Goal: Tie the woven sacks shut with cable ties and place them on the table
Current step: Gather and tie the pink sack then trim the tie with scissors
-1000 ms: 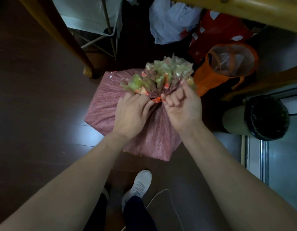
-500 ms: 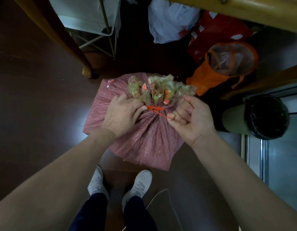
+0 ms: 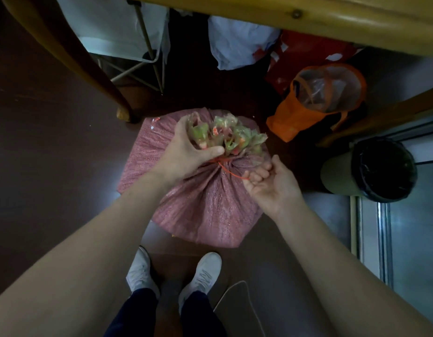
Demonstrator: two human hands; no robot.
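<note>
Left hand [image 3: 186, 152]: fingers [image 3: 184, 125] and thumb wrapped round the gathered neck of the sack [image 3: 210, 205], just above the cinch. The greenish clear liner [image 3: 237, 136] bunches out of the top past the grip.

Orange cable tie [image 3: 229, 170] is looped round the neck right under the left thumb. Its tail runs down and to the right, across the pleats.

Right hand [image 3: 273, 188]: palm up, fingers [image 3: 255, 176] loosely curled, just beside the sack's right shoulder. The tail's end reaches the fingertips. Can't tell whether they're pinching it or just touching.

The sack is pink woven, full, and sits upright on the dark floor [image 3: 52, 166], pleats fanning out from the tie. It's not on the bench [image 3: 356, 23], whose wooden edge runs across the top of the view.

Around it:
- white shoes [image 3: 203, 273] just below the sack, with a thin white cable [image 3: 244, 291] on the floor beside them
- orange bag [image 3: 305, 113] with a clear lining, near the sack's upper right
- round bin [image 3: 380, 166] with a black liner, to the right
- red bag [image 3: 305, 52] and pale bag [image 3: 235, 45] under the bench
- wooden leg [image 3: 89, 66] and a metal folding frame [image 3: 150, 47], upper left
</note>
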